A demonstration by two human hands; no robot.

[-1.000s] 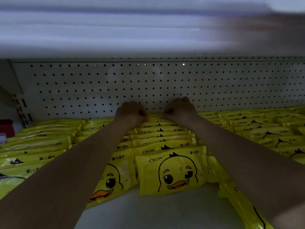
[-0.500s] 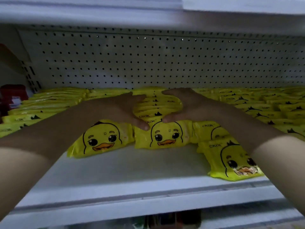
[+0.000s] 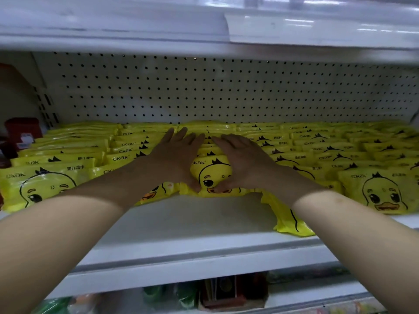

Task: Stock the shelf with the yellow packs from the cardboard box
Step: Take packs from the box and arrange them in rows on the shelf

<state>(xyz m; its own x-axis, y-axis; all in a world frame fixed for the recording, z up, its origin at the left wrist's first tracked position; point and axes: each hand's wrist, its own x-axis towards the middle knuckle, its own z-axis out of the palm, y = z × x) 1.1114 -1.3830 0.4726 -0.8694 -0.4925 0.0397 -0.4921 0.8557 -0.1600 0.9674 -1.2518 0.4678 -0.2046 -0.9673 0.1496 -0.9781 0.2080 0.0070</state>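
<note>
Both arms reach forward over the front edge of the white shelf. The left hand and the right hand lie side by side on the middle row of yellow packs, palms down. The fingers of both hands are straight and slightly spread, resting open across the tops of the packs behind. The two thumbs point down and inward onto the face of the front pack of that row. This front pack stands leaning back against the row, its printed duck face and "CKAK" lettering turned outward between the hands.

More rows of the same duck-printed packs fill the shelf to the left and right, stacked back to the perforated back panel. At the far right a front pack shows its whole duck face. One loose pack lies askew near the shelf's front edge, partly under the right forearm. A strip of bare shelf lies in front of the middle row.

A dark red container stands at the far left beside the packs. The upper shelf runs across the top, and blurred goods sit on the level below.
</note>
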